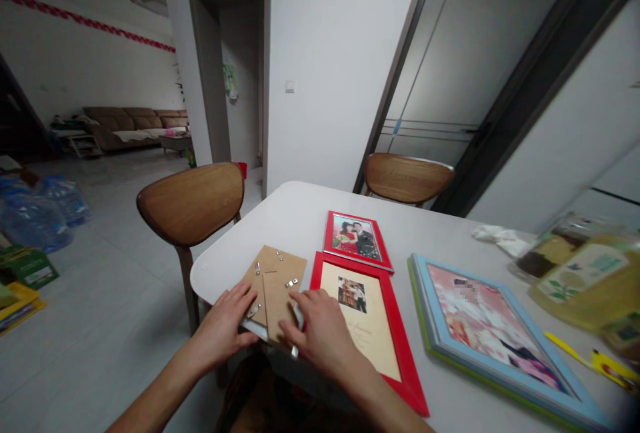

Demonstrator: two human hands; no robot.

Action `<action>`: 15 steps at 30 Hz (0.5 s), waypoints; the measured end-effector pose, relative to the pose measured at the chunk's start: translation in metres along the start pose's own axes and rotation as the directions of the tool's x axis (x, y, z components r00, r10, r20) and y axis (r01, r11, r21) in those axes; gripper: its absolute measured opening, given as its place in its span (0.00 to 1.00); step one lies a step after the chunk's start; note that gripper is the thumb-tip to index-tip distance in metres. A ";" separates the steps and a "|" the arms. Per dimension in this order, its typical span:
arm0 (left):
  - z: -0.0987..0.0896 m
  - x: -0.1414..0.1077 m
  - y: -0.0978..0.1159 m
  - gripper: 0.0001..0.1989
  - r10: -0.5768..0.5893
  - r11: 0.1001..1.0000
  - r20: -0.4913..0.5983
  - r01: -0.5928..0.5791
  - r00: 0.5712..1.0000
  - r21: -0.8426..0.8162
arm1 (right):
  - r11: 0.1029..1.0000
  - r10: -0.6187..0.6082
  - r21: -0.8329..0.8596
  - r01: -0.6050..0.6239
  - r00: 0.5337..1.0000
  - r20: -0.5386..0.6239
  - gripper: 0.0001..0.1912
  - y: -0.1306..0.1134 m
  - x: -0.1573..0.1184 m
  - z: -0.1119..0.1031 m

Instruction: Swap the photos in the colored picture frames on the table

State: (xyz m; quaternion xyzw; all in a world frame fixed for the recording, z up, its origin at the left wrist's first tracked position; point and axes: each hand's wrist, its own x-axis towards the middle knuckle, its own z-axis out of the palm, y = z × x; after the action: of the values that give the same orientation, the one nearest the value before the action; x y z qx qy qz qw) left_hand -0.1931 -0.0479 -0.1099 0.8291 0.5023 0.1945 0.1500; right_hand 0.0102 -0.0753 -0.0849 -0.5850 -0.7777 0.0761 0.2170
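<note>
A picture frame lies face down at the near left of the table, its brown backing board [259, 292] upward. Small metal clips [291, 282] sit around the board, and a brown stand flap [278, 306] lies flat on it. On the left edge of the frame rests my left hand [227, 318], fingers stretched over the board and thumb by the near rim. My right hand [320, 326] lies over the right edge, its fingers bent and thumb apart, with fingertips on the board near a clip. A pale rim shows partly beneath it.
Right of my hands lie a large red frame [413, 373] and a smaller red frame [327, 233]. Farther right are stacked frames with a light blue one [440, 330] on top, a yellow cutter [567, 348], a big bottle [575, 280] and white tissue [503, 238]. Wooden chairs [193, 200] stand around.
</note>
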 end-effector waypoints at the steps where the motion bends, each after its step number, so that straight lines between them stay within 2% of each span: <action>1: 0.001 -0.001 -0.003 0.31 0.004 1.000 -0.017 -0.004 1.000 -0.007 | 1.000 -0.006 -0.026 0.006 1.000 0.012 0.21 -0.010 0.002 0.006; 4: 0.003 -0.002 -0.012 0.28 0.024 0.998 -0.081 -0.029 0.996 -0.057 | 0.999 0.013 -0.051 -0.012 1.000 0.011 0.24 -0.026 0.007 0.021; 7: 0.003 0.000 -0.018 0.27 0.039 0.993 -0.111 -0.050 0.993 -0.103 | 0.998 0.024 0.062 -0.023 1.000 -0.011 0.25 -0.025 0.005 0.024; 9: 0.001 0.002 -0.015 0.27 0.047 0.991 -0.112 -0.061 0.993 -0.119 | 0.986 0.024 0.166 -0.017 0.999 -0.040 0.26 -0.022 0.002 0.017; 12: -0.005 0.007 0.005 0.26 0.078 0.985 -0.142 -0.099 0.987 -0.143 | 0.968 0.034 0.253 -0.004 0.993 -0.114 0.24 -0.014 -0.009 -0.004; 15: -0.005 0.015 0.040 0.27 0.142 0.969 -0.163 -0.170 0.976 -0.177 | 0.970 0.083 0.238 -0.041 0.982 -0.170 0.22 0.004 -0.027 -0.028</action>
State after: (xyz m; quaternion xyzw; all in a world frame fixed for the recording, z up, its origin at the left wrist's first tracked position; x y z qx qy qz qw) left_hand -0.1580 -0.0524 -0.0847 0.8310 0.4242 0.3145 0.1747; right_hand 0.0315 -0.1037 -0.0686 -0.5840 -0.7219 0.1211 0.3509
